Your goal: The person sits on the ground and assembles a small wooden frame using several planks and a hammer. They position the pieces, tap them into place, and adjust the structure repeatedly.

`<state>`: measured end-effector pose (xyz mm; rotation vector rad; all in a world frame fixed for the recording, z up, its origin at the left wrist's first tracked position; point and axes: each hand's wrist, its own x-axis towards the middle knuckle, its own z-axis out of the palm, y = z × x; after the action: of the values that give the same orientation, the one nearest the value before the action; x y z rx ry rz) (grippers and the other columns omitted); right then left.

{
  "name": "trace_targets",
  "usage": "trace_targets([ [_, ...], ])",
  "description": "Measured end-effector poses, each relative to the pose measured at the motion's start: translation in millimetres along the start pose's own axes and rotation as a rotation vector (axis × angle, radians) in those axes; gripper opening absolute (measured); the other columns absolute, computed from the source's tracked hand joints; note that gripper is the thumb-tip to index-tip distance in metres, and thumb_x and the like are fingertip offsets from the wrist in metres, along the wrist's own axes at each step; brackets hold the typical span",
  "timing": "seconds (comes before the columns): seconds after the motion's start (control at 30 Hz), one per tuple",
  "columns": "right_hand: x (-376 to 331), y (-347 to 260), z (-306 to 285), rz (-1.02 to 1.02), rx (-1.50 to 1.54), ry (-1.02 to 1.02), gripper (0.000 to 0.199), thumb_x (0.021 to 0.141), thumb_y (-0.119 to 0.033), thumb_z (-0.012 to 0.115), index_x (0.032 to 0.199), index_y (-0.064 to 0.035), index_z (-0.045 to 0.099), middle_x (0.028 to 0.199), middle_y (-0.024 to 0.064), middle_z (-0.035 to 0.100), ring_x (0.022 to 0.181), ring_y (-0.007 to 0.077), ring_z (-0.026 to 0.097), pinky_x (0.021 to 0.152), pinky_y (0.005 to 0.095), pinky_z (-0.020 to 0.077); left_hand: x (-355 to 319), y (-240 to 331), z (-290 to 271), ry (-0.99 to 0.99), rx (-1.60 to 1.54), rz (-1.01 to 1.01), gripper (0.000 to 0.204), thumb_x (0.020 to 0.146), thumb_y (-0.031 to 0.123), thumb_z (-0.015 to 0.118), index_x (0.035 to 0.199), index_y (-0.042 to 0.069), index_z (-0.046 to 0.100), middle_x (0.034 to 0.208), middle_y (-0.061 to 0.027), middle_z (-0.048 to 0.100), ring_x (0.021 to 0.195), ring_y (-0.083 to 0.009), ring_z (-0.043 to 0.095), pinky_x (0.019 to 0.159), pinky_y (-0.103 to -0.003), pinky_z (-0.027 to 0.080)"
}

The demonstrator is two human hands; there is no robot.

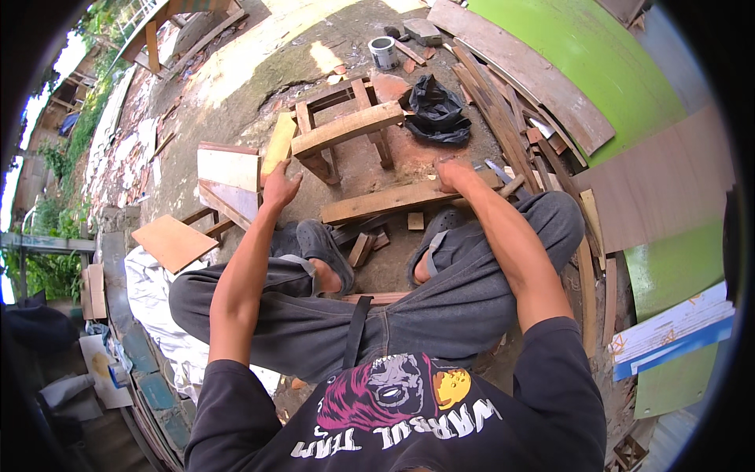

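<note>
Seen from above, a seated person's black T-shirt (pixel 487 393) shows a purple-and-grey figure and large white lettering. At right, a white panel (pixel 668 332) bears orange marks and a blue band. Ahead of the feet stands a wooden frame (pixel 346 130), its near bar running left to right, right end farther away. Nearer, a wooden beam (pixel 377 202) lies crosswise, slanting likewise. Left of the frame, a yellow board (pixel 279 139) points away from the person. Both arms reach forward. The left hand (pixel 281 187) is at the board's near end, the right hand (pixel 453 175) at the beam's far edge with fingers bent; whether either grips, I cannot tell.
</note>
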<state>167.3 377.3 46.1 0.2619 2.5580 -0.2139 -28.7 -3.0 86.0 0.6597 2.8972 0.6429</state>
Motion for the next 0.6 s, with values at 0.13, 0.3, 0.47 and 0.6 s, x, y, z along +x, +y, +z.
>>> trace_targets([
  [0.13, 25.8, -11.7, 23.2, -0.062, -0.154, 0.009, 0.085, 0.068, -0.044, 0.084, 0.138, -0.0113, 0.049, 0.137, 0.0161, 0.055, 0.13, 0.0358, 0.049, 0.103, 0.0502, 0.0421, -18.2, -2.8, 31.0, -0.091, 0.016, -0.054, 0.064, 0.083, 0.033, 0.069, 0.135, 0.0, 0.052, 0.131, -0.0251, 0.058, 0.123, -0.0382, 0.055, 0.105, -0.042, 0.043],
  [0.3, 34.4, -31.9, 44.7, -0.196, -0.103, -0.032, 0.114, 0.061, -0.05, 0.087, 0.152, -0.0193, 0.027, 0.148, 0.0164, 0.042, 0.133, 0.0353, 0.045, 0.107, 0.0526, 0.0361, -37.7, -16.3, 95.4, -0.345, 0.0, -0.124, 0.086, 0.078, 0.044, 0.074, 0.142, -0.003, 0.04, 0.139, -0.0287, 0.049, 0.127, -0.0397, 0.051, 0.107, -0.043, 0.042],
  [0.47, 35.9, -41.4, 78.9, -0.168, -0.345, 0.151, 0.101, 0.077, -0.027, 0.079, 0.156, -0.0304, 0.016, 0.143, 0.011, 0.046, 0.128, 0.0309, 0.049, 0.097, 0.0515, 0.0404, -57.7, -8.5, 134.3, -0.355, -0.073, -0.212, 0.109, 0.074, 0.048, 0.079, 0.146, -0.01, 0.023, 0.145, -0.0327, 0.038, 0.135, -0.0434, 0.04, 0.113, -0.044, 0.035],
  [0.6, 52.1, -26.4, 94.9, -0.232, -0.233, 0.202, 0.074, 0.079, -0.012, 0.071, 0.144, -0.0216, 0.038, 0.134, 0.0119, 0.051, 0.118, 0.0309, 0.055, 0.092, 0.0531, 0.0424, -68.3, -12.8, 145.2, -0.249, -0.132, -0.187, 0.122, 0.07, 0.05, 0.083, 0.149, -0.011, 0.012, 0.153, -0.0319, 0.022, 0.143, -0.0417, 0.027, 0.118, -0.042, 0.027],
])
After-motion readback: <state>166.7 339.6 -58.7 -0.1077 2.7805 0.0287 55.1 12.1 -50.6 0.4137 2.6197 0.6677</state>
